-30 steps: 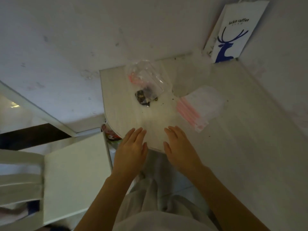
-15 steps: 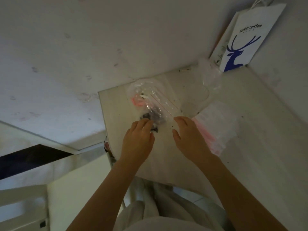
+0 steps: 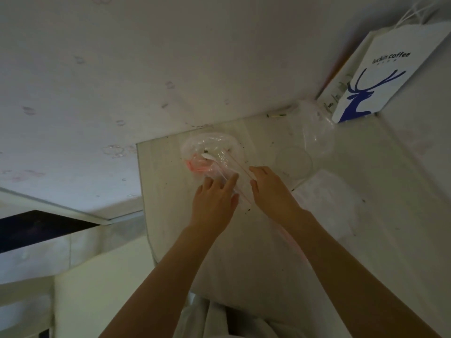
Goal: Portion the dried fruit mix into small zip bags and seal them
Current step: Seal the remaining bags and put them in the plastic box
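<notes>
Well to the left of the white coffee bag (image 3: 390, 76) and nearer to me, on the pale table (image 3: 402, 203), lies the large clear bag (image 3: 210, 147) that I take to hold the dried fruit mix. The fruit itself is mostly hidden under my hands, with only a few dark specks showing through the plastic. My left hand (image 3: 214, 203) lies on the end of that bag farthest from the coffee bag, fingers straight and flat, pressing the plastic down. My right hand (image 3: 271, 191) meets the bag's edge on the side toward the coffee bag, its fingertips on the pale zip strip. Whether they pinch the strip or only touch it I cannot tell. The stack of small zip bags (image 3: 324, 193) waits straight toward me from the coffee bag, just beside my right wrist and untouched. I judge this to be the very start, getting the supply bag open before any portion is taken. Next I need a firm hold on each lip and a gentle pull apart, keeping the mouth up so nothing spills among the crumbs (image 3: 249, 209).
</notes>
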